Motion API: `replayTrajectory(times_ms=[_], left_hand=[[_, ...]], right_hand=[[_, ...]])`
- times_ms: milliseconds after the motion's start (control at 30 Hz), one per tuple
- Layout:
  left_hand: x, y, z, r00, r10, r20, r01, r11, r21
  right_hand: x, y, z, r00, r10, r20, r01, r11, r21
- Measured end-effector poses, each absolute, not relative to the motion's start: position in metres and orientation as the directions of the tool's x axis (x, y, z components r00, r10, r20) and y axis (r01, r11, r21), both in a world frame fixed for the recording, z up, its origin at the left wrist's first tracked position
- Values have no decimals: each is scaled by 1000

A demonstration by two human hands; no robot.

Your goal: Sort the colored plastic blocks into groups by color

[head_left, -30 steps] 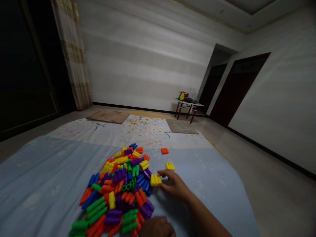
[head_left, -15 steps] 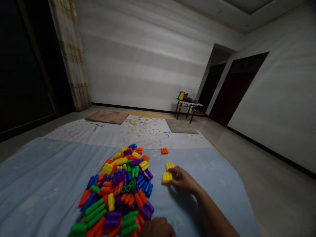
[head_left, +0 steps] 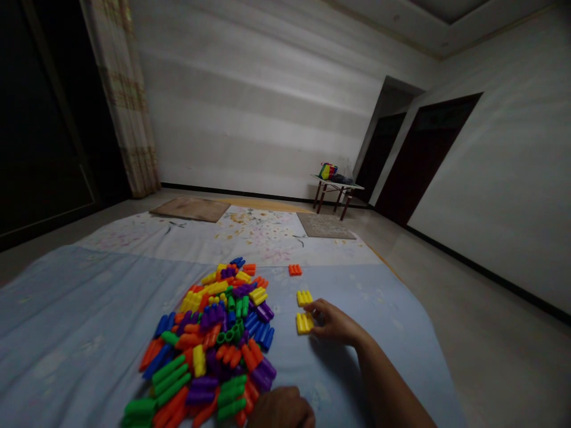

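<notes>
Left hand (head_left: 283, 409) at the bottom edge, only the knuckles show, resting by the near end of the block pile (head_left: 209, 342); fingers look curled but can't tell if they hold anything. Right hand (head_left: 335, 324) reaches out over the blue sheet (head_left: 80, 309), fingertips pinched lightly on a yellow block (head_left: 304, 323) lying flat on the sheet, right of the pile. Second yellow block (head_left: 304, 297) sits just beyond it, close but apart. Best to keep the block flat, line it up square with the other yellow one, and let go clean without nudging it. Orange block (head_left: 295, 270) farther out, alone. Pile just left of the hand, loose pieces could roll in. Far off: floral sheet (head_left: 250, 235), two mats, small table (head_left: 338, 190) by the wall.
</notes>
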State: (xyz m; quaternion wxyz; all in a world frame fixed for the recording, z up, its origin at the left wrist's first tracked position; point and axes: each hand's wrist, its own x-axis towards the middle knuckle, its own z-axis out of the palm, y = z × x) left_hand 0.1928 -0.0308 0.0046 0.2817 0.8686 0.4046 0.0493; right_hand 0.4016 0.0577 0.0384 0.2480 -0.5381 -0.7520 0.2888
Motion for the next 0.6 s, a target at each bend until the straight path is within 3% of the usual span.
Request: replayTrajectory(times_ms=[433,600], left_hand=[[195,-31,28,653,708,-270,731,-494,471],[194,-32,28,653,708,-269,730,-492,475]], right_hand=[[390,58,45,-294,956,-20,748,217,-627],[403,62,46,-237,966,101,711,243,-660]])
